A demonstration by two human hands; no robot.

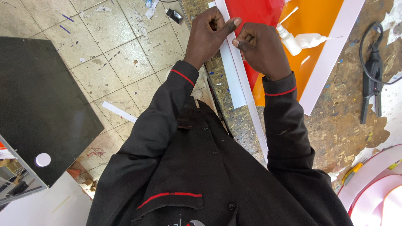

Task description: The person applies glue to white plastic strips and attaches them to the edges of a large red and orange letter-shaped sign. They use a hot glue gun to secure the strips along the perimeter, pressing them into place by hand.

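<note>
Left hand [208, 35] and right hand [260, 48] pinch the long white plastic strip [242, 79] – fingers closed on its edge, seating it against the red-orange panel [312, 25]. Glue bottles [298, 40] at 3 o'clock – next move likely needs steady pressing along the strip.

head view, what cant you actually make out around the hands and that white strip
- Left hand and right hand: curled fingers hide the fingertips, so the grip on the white strip is unclear.
- White strip: its near end disappears behind the right sleeve.
- Two small white bottles: the right hand partly covers one.
- Red and orange panel: cut off by the top edge.
- Black tool: too small to identify.
</note>
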